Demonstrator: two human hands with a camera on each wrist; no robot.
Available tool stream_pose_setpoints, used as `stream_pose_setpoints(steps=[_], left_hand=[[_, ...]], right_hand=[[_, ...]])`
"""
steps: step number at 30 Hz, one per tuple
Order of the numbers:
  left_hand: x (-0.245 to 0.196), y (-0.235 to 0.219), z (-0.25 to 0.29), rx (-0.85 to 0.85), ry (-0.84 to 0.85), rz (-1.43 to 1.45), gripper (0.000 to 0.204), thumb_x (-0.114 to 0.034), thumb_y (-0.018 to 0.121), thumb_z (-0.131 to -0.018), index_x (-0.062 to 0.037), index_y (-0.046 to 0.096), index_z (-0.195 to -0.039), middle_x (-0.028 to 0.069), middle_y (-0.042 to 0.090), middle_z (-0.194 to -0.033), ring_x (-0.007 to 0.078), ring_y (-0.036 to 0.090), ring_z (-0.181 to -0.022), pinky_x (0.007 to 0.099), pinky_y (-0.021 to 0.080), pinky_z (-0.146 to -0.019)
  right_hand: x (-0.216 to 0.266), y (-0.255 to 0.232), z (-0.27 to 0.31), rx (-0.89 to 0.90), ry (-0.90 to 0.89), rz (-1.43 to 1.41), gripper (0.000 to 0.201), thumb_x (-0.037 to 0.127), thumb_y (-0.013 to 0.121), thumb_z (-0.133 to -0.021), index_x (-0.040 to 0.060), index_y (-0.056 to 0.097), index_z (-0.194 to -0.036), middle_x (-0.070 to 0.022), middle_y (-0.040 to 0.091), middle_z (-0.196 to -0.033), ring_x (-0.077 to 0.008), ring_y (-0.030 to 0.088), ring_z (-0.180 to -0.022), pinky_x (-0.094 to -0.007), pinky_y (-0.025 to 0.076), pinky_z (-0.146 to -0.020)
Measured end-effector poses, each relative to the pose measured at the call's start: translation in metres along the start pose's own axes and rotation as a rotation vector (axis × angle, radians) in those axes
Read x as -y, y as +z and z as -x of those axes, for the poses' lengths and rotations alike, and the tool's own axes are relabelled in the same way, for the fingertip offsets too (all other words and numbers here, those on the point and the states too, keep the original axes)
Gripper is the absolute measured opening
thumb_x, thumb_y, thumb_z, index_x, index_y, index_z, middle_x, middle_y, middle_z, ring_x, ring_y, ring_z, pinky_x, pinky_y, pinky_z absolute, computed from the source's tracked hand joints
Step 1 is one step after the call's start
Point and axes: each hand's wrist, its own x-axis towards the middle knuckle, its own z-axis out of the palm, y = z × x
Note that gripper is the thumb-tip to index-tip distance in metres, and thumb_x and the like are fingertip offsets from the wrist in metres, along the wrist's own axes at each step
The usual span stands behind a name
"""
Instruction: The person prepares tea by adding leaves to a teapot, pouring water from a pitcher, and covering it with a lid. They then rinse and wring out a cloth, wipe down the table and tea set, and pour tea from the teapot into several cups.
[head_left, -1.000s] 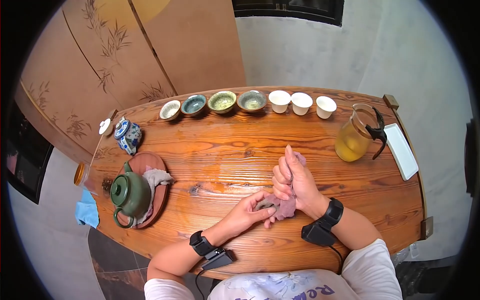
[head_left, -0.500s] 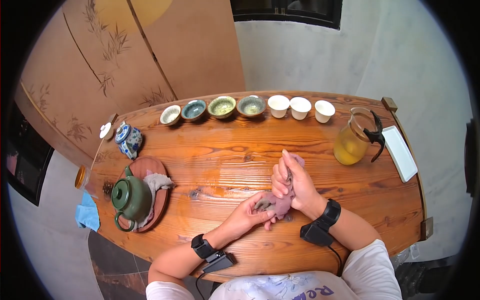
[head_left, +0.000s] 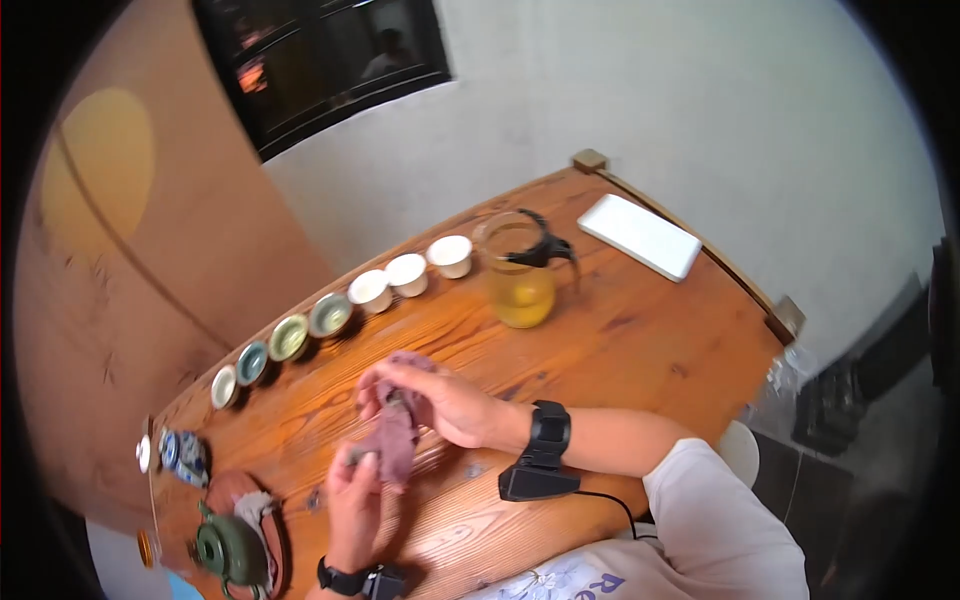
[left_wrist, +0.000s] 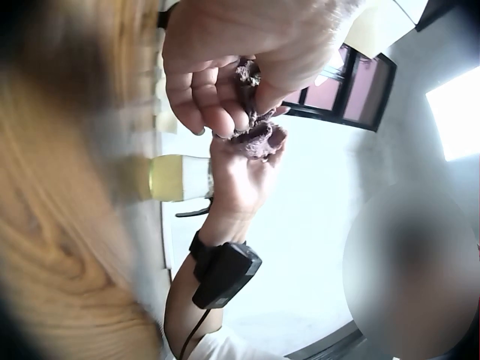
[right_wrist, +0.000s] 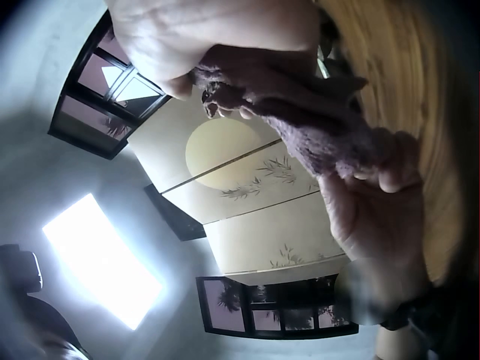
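A mauve-purple cloth (head_left: 398,447) is stretched between both hands above the front of the wooden table (head_left: 590,370). My left hand (head_left: 357,510) pinches its lower end between thumb and fingers. At the upper end my right hand (head_left: 458,406) holds the cloth with curled fingers, part of it showing beyond the hand. Seen from the right wrist, the cloth (right_wrist: 315,127) runs bunched and folded from one hand to the other. In the left wrist view some of the cloth (left_wrist: 259,140) lies against the right palm.
Beyond the hands, a glass pitcher (head_left: 522,290) holds yellow liquid. White cups (head_left: 407,276) and glazed bowls (head_left: 290,338) line the far edge. A green teapot (head_left: 235,550) stands on a round tray (head_left: 228,489) at left, near a blue-and-white pot (head_left: 184,457). A white rectangular tray (head_left: 640,237) lies far right.
The head view has swung to the right, so the table things appear shifted left and tilted. Both hands still hold the cloth, and more of it now shows between them.
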Motion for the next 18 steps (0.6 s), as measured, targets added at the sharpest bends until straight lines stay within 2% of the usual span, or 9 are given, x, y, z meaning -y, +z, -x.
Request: stream_pose_setpoints(steps=[2,4,5,8,10,11,14,16,18], left_hand=[[-0.015,0.005,-0.001,0.045,0.072,-0.104,0.008,-0.012,0.049,-0.087,-0.0059,0.046,-0.089,0.0015,0.052,-0.075,0.0114,0.054,-0.058,0.0231,0.047,-0.050],[-0.035,0.016,-0.003,0.175,0.129,-0.148,0.011,-0.012,0.053,-0.085,-0.0061,0.044,-0.083,0.0004,0.049,-0.079,0.0063,0.048,-0.069,0.0200,0.041,-0.061],[-0.045,0.027,-0.004,0.195,0.063,-0.191,0.013,-0.014,0.054,-0.085,-0.0066,0.043,-0.081,-0.0012,0.048,-0.077,0.0048,0.044,-0.068,0.0183,0.037,-0.062],[-0.054,0.067,-0.009,0.346,0.098,-0.249,0.015,-0.017,0.054,-0.085,-0.0061,0.045,-0.079,-0.0025,0.046,-0.073,0.0040,0.041,-0.065,0.0175,0.032,-0.058],[-0.052,0.100,-0.012,0.560,0.075,-0.353,0.016,-0.018,0.055,-0.085,-0.0050,0.047,-0.078,-0.0028,0.046,-0.072,0.0033,0.040,-0.063,0.0172,0.031,-0.056],[-0.051,0.118,-0.010,0.664,0.052,-0.383,0.015,-0.016,0.056,-0.085,-0.0037,0.049,-0.080,-0.0030,0.047,-0.071,0.0033,0.041,-0.065,0.0174,0.033,-0.057],[-0.038,0.177,-0.001,0.916,0.036,-0.390,0.010,-0.011,0.052,-0.087,-0.0010,0.052,-0.086,0.0000,0.052,-0.072,0.0063,0.050,-0.063,0.0196,0.040,-0.058],[-0.023,0.210,-0.004,1.062,0.016,-0.337,0.013,-0.014,0.052,-0.087,-0.0014,0.052,-0.086,-0.0006,0.053,-0.070,0.0060,0.050,-0.062,0.0197,0.040,-0.055],[-0.007,0.246,-0.001,1.202,0.052,-0.328,0.016,-0.018,0.052,-0.088,-0.0021,0.053,-0.084,-0.0020,0.052,-0.067,0.0049,0.049,-0.060,0.0198,0.040,-0.052]], right_hand=[[0.016,0.007,0.013,-0.061,-0.004,0.062,0.021,0.016,0.054,-0.085,0.0013,0.052,-0.100,-0.0062,0.056,-0.091,-0.0143,0.054,-0.090,-0.0266,0.045,-0.079],[0.039,0.012,0.033,-0.092,-0.067,0.216,0.024,0.014,0.056,-0.084,0.0018,0.050,-0.104,-0.0054,0.055,-0.095,-0.0138,0.054,-0.092,-0.0256,0.044,-0.080],[0.047,0.010,0.045,-0.135,-0.106,0.230,0.024,0.014,0.056,-0.084,0.0018,0.050,-0.104,-0.0054,0.055,-0.095,-0.0138,0.054,-0.092,-0.0256,0.044,-0.080],[0.064,0.015,0.090,-0.176,-0.217,0.485,0.033,0.015,0.055,-0.084,0.0019,0.046,-0.113,-0.0048,0.053,-0.100,-0.0120,0.052,-0.096,-0.0233,0.042,-0.080],[0.075,0.028,0.131,-0.210,-0.128,0.638,0.043,0.018,0.055,-0.084,0.0022,0.041,-0.122,-0.0064,0.050,-0.107,-0.0109,0.048,-0.100,-0.0229,0.041,-0.080],[0.080,0.032,0.151,-0.243,-0.143,0.656,0.043,0.018,0.055,-0.084,0.0022,0.041,-0.122,-0.0064,0.050,-0.107,-0.0109,0.048,-0.100,-0.0229,0.041,-0.080],[0.089,0.045,0.210,-0.425,-0.139,1.268,0.053,0.022,0.058,-0.081,0.0003,0.038,-0.125,-0.0086,0.046,-0.116,-0.0152,0.047,-0.098,-0.0278,0.039,-0.083],[0.093,0.043,0.252,-0.534,-0.279,1.476,0.054,0.022,0.061,-0.078,-0.0018,0.041,-0.122,-0.0095,0.050,-0.110,-0.0175,0.048,-0.095,-0.0291,0.039,-0.083],[0.098,0.060,0.291,-0.663,-0.181,1.605,0.053,0.021,0.063,-0.076,-0.0030,0.043,-0.119,-0.0107,0.052,-0.103,-0.0188,0.050,-0.092,-0.0302,0.040,-0.082]])
